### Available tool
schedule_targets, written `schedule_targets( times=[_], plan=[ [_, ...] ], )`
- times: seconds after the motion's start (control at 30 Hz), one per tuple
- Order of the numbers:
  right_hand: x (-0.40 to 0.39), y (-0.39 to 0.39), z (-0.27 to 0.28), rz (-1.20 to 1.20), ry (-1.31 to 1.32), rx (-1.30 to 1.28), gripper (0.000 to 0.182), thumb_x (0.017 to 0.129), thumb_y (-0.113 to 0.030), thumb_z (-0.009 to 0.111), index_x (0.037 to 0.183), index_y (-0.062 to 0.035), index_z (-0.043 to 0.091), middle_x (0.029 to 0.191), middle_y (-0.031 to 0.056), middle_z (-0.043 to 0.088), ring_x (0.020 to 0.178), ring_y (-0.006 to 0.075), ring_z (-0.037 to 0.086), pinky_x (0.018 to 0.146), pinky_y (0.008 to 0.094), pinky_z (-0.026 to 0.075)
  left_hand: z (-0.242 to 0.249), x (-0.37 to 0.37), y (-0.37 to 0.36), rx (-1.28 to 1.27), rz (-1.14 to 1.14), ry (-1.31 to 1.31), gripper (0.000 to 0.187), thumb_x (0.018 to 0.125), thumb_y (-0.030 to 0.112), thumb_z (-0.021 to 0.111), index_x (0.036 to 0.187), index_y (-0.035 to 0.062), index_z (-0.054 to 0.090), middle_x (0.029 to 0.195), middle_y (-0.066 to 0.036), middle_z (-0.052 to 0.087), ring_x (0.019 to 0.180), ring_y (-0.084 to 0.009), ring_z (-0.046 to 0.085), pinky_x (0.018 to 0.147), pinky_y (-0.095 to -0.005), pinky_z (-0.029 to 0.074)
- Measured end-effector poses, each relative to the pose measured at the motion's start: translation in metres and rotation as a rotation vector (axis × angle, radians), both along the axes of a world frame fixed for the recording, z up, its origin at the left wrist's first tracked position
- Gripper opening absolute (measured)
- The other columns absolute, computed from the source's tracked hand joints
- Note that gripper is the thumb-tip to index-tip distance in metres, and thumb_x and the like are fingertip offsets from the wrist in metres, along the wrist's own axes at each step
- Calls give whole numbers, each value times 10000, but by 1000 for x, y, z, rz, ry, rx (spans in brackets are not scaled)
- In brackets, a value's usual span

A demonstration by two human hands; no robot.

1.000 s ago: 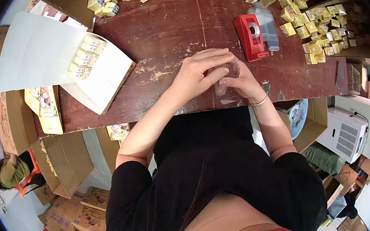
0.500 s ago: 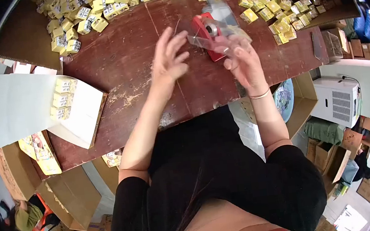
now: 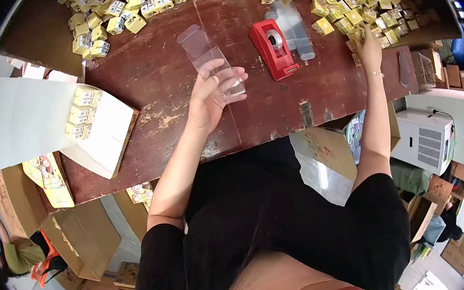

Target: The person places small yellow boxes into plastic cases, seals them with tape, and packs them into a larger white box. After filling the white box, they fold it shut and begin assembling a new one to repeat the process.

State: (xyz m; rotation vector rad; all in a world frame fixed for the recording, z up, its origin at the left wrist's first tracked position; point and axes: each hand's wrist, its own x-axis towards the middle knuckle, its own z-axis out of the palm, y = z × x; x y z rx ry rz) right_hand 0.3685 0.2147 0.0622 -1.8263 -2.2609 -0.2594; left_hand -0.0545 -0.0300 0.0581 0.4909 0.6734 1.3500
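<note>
My left hand (image 3: 209, 97) holds a clear plastic box (image 3: 212, 61) above the middle of the table, fingers wrapped round its lower end and the flap end pointing away from me. My right hand (image 3: 369, 49) reaches to the pile of small yellow boxes (image 3: 353, 16) at the right; its fingertips touch the near edge of the pile, and whether they grip one is too small to tell. Between the hands stands a red tape dispenser (image 3: 273, 48) with a roll in it. Flat clear plastic pieces (image 3: 292, 29) lie just behind the dispenser.
More small yellow-and-white boxes (image 3: 142, 6) lie along the far edge. A white open carton (image 3: 110, 130) with several small boxes stands at the left of the red-brown table (image 3: 162, 84). Cardboard boxes (image 3: 85, 242) stand below. A person (image 3: 21, 255) is at the far lower left.
My right hand has moved from beside the dispenser to the yellow boxes at the right. My left hand, open before, now holds the clear box, which has moved left and opened out.
</note>
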Motion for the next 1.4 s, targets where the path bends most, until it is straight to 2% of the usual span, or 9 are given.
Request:
schedule_targets(
  times=[0.13, 0.23, 0.33, 0.43, 0.57, 0.73, 0.9, 1.03, 1.4],
  plan=[
    [-137, -96, 33, 342, 1047, -485, 395, 913, -40, 593, 1298, -127, 582, 1062, -38, 617, 641, 22, 478, 559, 167, 408, -8, -14, -16, -58, 63, 1, 642, 878, 430, 630, 1379, 124, 371, 1263, -198, 559, 1220, -351, 537, 897, -466, 523],
    [-209, -164, 5, 359, 1033, -1125, 295, 923, -105, 621, 1217, -108, 593, 1035, 28, 631, 638, 65, 515, 552, 218, 432, -20, -32, -21, -77, 57, -23, 614, 918, 365, 614, 1398, 93, 345, 1242, -194, 567, 1167, -362, 576, 885, -439, 545],
    [-229, -171, -49, 529, 744, -668, 376, 902, -188, 655, 1255, -100, 556, 1039, 143, 614, 918, 264, 612, 828, 328, 491, -21, -49, -35, -110, 63, -15, 606, 916, 365, 620, 1388, 88, 359, 1235, -196, 570, 1145, -363, 591, 872, -433, 552],
    [-243, -182, -20, 586, 420, -212, 414, 870, -263, 686, 1242, -120, 573, 1113, 136, 605, 963, 295, 630, 843, 356, 507, -25, -62, -52, -140, 70, 6, 582, 911, 331, 630, 1374, 84, 378, 1226, -196, 576, 1122, -354, 608, 867, -431, 554],
    [-256, -188, -19, 582, 195, -482, 510, 834, -241, 718, 1296, -146, 524, 1147, 154, 607, 1001, 357, 632, 836, 414, 526, -31, -58, -62, -215, 131, 148, 565, 895, 265, 655, 1353, 60, 396, 1193, -180, 586, 1084, -298, 627, 811, -386, 574],
    [-288, -170, 28, 541, 1443, -875, 363, 886, -4, 648, 1214, -67, 506, 1108, 48, 614, 991, 154, 626, 749, 254, 533, -39, -42, -65, -271, 195, 370, 592, 807, 129, 755, 1291, 23, 431, 1107, -142, 599, 972, -189, 622, 732, -317, 564],
    [-315, -167, 24, 984, 719, -370, 342, 790, -44, 736, 1118, -66, 640, 1099, 83, 627, 1027, 213, 617, 814, 290, 506, -22, -34, -64, -178, 201, 480, 568, 731, 104, 810, 1208, 13, 515, 1023, -100, 620, 912, -145, 610, 711, -291, 544],
    [-308, -179, 48, 893, 640, -668, 360, 789, -22, 715, 1137, -104, 674, 1192, 114, 590, 998, 264, 619, 793, 305, 512, -33, -38, -68, -128, 266, 558, 522, 716, 90, 810, 1166, 9, 558, 986, -93, 637, 917, -151, 622, 772, -305, 535],
    [-302, -179, 32, 765, 951, -1008, 368, 827, 11, 670, 1175, -108, 666, 1227, 60, 622, 950, 82, 597, 725, 222, 498, -44, -40, -75, -218, 454, 319, 597, 748, 16, 783, 1233, 30, 436, 1100, -129, 577, 1017, -202, 620, 882, -338, 522]
  ],
)
